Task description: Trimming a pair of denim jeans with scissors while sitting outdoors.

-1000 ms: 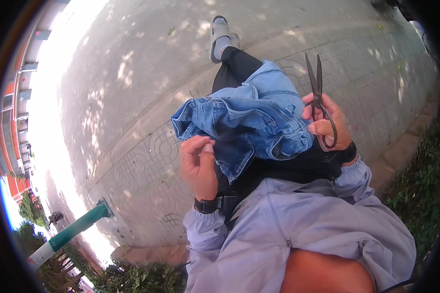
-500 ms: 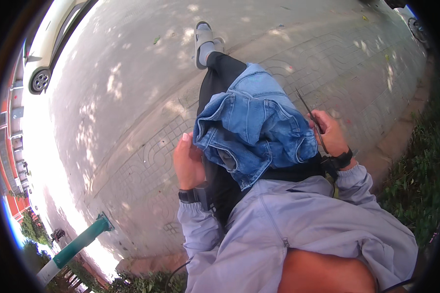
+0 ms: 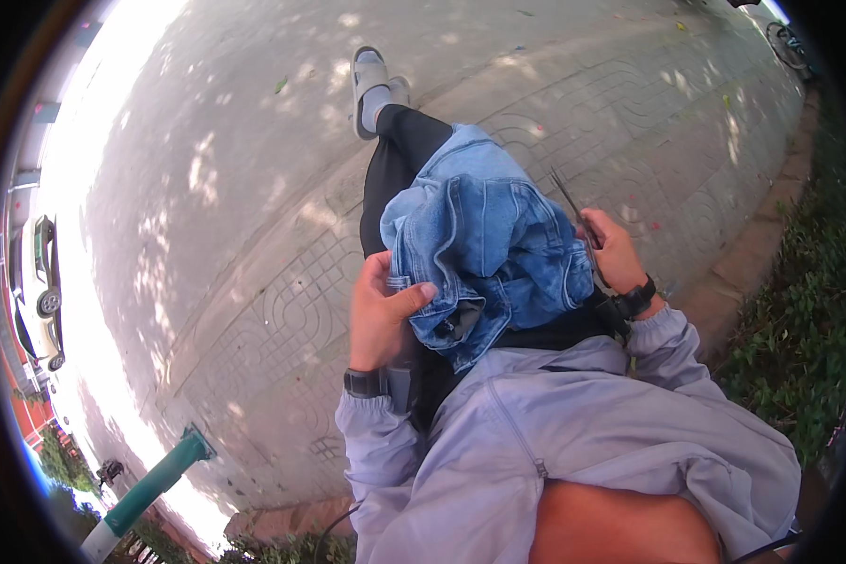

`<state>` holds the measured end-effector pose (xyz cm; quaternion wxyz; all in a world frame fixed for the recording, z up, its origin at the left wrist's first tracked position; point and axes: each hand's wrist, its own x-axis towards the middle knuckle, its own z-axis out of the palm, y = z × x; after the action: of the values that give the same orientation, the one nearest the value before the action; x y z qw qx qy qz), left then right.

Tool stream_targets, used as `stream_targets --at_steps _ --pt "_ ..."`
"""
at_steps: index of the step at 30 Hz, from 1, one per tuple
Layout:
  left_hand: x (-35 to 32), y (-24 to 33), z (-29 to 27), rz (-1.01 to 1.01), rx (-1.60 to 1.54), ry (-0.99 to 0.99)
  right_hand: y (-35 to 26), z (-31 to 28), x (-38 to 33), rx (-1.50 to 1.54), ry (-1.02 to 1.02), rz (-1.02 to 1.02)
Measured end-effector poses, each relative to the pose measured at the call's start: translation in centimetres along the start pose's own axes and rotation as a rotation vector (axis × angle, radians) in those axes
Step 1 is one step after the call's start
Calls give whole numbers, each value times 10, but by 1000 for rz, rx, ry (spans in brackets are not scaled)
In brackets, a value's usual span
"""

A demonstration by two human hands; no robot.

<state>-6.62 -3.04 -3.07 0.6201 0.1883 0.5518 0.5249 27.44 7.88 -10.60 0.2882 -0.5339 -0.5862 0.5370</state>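
Note:
A bunched blue denim garment (image 3: 489,244) lies over my lap and black-trousered leg. My left hand (image 3: 381,315) grips its lower left edge, thumb pressed on the fabric. My right hand (image 3: 616,249) is at the garment's right side, fingers closed around dark metal scissors (image 3: 573,211) whose blades point up and away. A dark watch or band sits on each wrist. My grey sleeves fill the lower part of the view.
Patterned paving (image 3: 282,310) spreads around my outstretched leg and grey shoe (image 3: 371,85). A brick curb (image 3: 752,254) and green plants (image 3: 799,329) run along the right. A green-and-white post (image 3: 150,489) stands at lower left, a white car (image 3: 38,291) at far left.
My right hand lowered the scissors from held high to beside the denim. My left hand shifted along the garment's edge. The view swung, bringing the car to the far left.

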Motion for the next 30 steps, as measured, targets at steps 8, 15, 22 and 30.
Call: stream_targets --at_steps 8,15,22,30 --pt "-32 -4 -6 754 813 374 -15 -3 -1 243 268 5" --pt "-42 -11 -18 854 1016 335 -39 -6 -2 258 317 -48" --pt "-51 13 -30 244 364 -78 -39 -31 1 224 -60 154" --pt "-42 25 -11 87 165 -16 -45 -37 27 200 -271 174"
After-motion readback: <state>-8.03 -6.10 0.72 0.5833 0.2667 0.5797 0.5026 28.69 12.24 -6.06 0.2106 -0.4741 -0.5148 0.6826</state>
